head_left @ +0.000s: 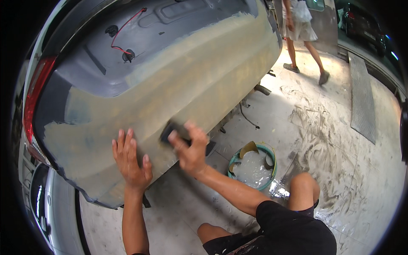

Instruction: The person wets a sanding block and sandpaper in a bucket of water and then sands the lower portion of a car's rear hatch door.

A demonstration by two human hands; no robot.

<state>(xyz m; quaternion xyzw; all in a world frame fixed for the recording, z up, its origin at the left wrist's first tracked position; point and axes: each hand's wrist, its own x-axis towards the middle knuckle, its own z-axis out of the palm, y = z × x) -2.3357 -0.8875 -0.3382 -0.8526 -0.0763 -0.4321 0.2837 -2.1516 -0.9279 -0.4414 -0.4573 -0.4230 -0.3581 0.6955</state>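
Right hand (193, 155), fingers clasping block (169, 132); left hand (132, 165), fingers spread, empty, on panel (170, 100); possible gouging, cause: tilted block.

Light falls unevenly; the concrete floor (340, 170) is washed nearly white at the far right, around the walking person's legs (312, 53), and dims to grey in the shadow beneath the beige-coated panel (187, 102); the panel itself is evenly lit, with a soft, matte sheen; sharp white glints show on the water in the green-rimmed basin (274, 170) and on wet floor just beside it; the dark vehicle (367, 25) at the far right sinks into gloom; the right hand (192, 151) and its dark block (171, 132) are blurred, the left hand (131, 163) clearer; fisheye distortion bends outer edges, and the corners go black.
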